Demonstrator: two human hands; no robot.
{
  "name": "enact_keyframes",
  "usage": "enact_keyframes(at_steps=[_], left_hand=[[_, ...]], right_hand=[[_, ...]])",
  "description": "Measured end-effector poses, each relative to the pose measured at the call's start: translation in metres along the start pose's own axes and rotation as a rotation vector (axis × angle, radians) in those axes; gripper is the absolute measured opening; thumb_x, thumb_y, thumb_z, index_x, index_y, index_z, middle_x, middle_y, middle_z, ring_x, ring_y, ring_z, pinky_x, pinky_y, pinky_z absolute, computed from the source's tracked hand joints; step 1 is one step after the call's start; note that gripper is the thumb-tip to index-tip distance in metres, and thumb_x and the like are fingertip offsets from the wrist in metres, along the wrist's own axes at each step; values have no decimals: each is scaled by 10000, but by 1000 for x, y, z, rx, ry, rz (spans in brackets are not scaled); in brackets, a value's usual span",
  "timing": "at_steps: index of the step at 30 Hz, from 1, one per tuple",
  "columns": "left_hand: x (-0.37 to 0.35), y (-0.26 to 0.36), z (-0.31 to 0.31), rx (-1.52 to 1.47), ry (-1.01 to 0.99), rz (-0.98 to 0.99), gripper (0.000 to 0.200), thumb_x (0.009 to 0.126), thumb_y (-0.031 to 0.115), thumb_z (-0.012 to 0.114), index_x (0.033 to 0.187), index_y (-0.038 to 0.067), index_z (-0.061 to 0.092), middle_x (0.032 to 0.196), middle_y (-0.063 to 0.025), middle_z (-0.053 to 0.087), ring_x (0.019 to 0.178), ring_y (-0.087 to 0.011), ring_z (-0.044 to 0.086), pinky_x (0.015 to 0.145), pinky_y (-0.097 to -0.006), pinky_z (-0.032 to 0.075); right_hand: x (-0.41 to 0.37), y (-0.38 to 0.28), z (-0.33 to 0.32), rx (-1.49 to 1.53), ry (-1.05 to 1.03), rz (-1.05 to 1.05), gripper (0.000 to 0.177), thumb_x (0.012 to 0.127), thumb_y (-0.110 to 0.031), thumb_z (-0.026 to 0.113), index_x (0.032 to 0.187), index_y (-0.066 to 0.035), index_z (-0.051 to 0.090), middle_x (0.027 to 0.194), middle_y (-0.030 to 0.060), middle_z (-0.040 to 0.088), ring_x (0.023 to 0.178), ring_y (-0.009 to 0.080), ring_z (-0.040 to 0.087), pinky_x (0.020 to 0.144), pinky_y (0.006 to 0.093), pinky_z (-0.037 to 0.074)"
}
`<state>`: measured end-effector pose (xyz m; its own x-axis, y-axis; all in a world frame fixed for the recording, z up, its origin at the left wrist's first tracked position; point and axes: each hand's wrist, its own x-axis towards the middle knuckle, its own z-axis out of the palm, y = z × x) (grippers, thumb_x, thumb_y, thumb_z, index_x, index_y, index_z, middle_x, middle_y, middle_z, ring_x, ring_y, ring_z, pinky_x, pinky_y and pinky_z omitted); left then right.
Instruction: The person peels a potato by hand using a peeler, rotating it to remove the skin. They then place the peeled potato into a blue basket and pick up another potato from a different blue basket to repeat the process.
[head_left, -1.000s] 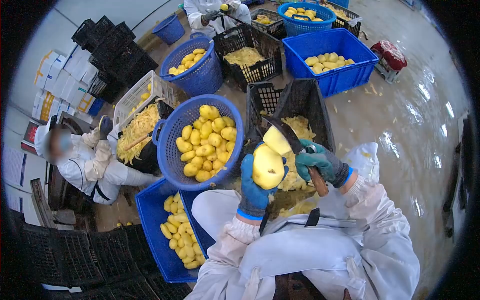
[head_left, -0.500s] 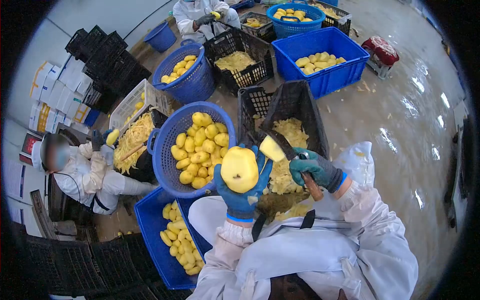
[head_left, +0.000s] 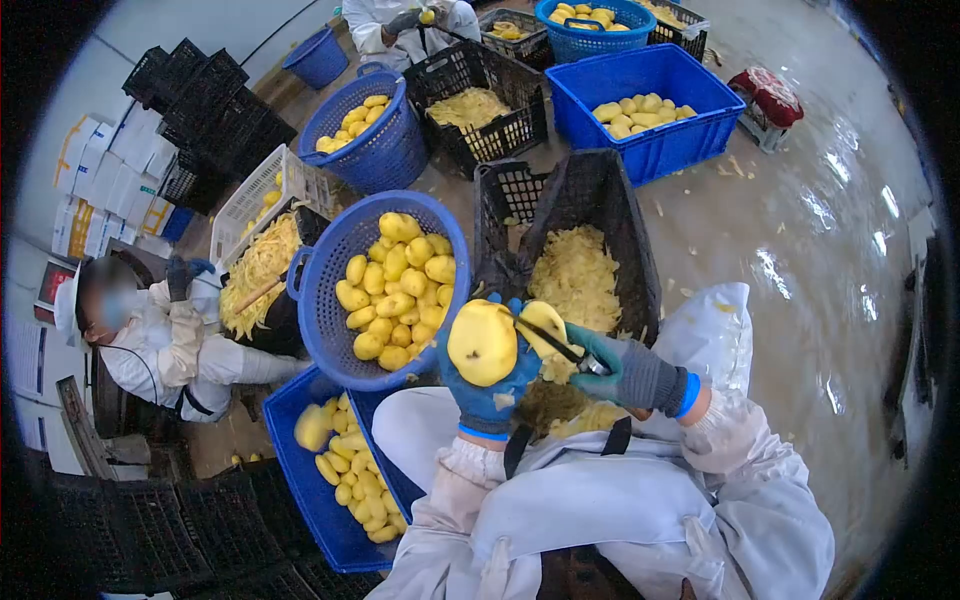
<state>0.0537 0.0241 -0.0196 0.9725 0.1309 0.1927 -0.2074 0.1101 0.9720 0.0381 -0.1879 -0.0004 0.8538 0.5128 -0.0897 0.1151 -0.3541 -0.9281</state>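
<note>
My left hand (head_left: 492, 395), in a blue glove, holds a large peeled potato (head_left: 482, 343) with a small dark spot on its face. My right hand (head_left: 628, 372), in a teal and grey glove, is closed around a knife (head_left: 553, 342), whose dark blade lies edge-on at the potato's right side. A pale potato piece (head_left: 544, 325) is beside the blade; whether it is still joined to the potato is hidden. Below and behind my hands is a black crate (head_left: 640, 240) lined with dark plastic, holding potato peelings (head_left: 578, 275).
A purple-blue basket (head_left: 310, 330) of peeled potatoes stands left, above a blue tub (head_left: 300, 505) of potatoes. A blurred potato (head_left: 313, 427) shows over that tub. Another blue bin (head_left: 660, 75) stands ahead. Co-workers sit left (head_left: 150, 340) and at the top (head_left: 410, 30). Wet floor (head_left: 790, 230) lies right.
My right hand has brought the knife down and left against the potato, its blade turned edge-on. A blurred potato now shows over the left tub; the left co-worker's hand no longer shows a potato.
</note>
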Motion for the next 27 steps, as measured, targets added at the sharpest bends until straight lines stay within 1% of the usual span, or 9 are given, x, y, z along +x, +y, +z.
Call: enact_keyframes(at_steps=[2, 4, 7, 10, 14, 17, 20, 23, 27], left_hand=[[2, 0, 2, -133, 31, -47, 496, 828, 234, 651, 1237, 11, 482, 1177, -155, 577, 1075, -283, 575, 981, -432, 453], [5, 0, -1, -878, 125, -378, 543, 836, 323, 629, 1255, 12, 481, 1191, -169, 566, 1107, -307, 556, 1006, -459, 431], [10, 12, 8, -1410, 41, -545, 594, 849, 425, 584, 1272, 20, 481, 1207, -182, 554, 1162, -339, 516, 1049, -498, 379], [13, 6, 8, -1292, 68, -509, 632, 825, 448, 624, 1268, 20, 480, 1201, -185, 555, 1117, -335, 547, 993, -485, 445], [9, -16, 12, -248, -22, -34, 685, 817, 532, 594, 1273, 32, 482, 1203, -168, 561, 1035, -320, 593, 850, -437, 540], [9, 15, 19, -891, 36, -494, 705, 868, 635, 401, 1282, 71, 494, 1208, -163, 572, 1007, -311, 609, 583, -401, 584], [7, 13, 23, -814, 65, -553, 701, 870, 630, 400, 1268, 64, 509, 1204, -165, 578, 1022, -299, 609, 608, -381, 584], [0, 21, 40, -448, -41, -137, 702, 869, 624, 407, 1264, 52, 509, 1227, -174, 567, 1085, -313, 581, 683, -412, 574], [9, 25, 44, -736, 42, -361, 665, 826, 562, 543, 1247, 47, 513, 1247, -184, 544, 1146, -357, 521, 905, -499, 492]], right_hand=[[-6, -3, -2, -64, -29, -39, 712, 813, -197, 672, 1426, -91, 328, 843, 84, 632, 690, 170, 625, 679, 307, 511], [-11, -9, -5, -30, -44, -43, 632, 845, -182, 641, 1410, -96, 371, 796, 51, 633, 680, 152, 619, 658, 293, 509], [-17, -6, -14, 524, -54, 162, 519, 881, -157, 599, 1360, -48, 433, 800, 46, 637, 666, 140, 613, 634, 269, 508], [-4, -10, -17, 838, 226, 163, 321, 891, -120, 558, 1173, 31, 542, 946, 128, 659, 669, 145, 607, 638, 263, 513], [19, 15, -1, 888, 357, 180, 275, 918, -186, 546, 1090, 23, 597, 947, 101, 659, 703, 160, 621, 670, 292, 521], [27, 29, 13, 870, 318, 266, 284, 906, -273, 590, 1018, -15, 623, 859, 54, 636, 717, 158, 628, 671, 284, 513], [32, 38, 23, 875, 341, 334, 208, 828, -205, 677, 878, -11, 622, 747, 47, 624, 635, 169, 633, 585, 303, 517], [25, 65, 39, 682, 351, 397, 256, 848, -251, 667, 953, -21, 632, 792, 34, 637, 678, 132, 609, 613, 272, 497], [16, 85, 47, 1150, 477, 349, 213, 849, -198, 658, 957, -16, 629, 800, 44, 633, 686, 142, 602, 641, 278, 509]])
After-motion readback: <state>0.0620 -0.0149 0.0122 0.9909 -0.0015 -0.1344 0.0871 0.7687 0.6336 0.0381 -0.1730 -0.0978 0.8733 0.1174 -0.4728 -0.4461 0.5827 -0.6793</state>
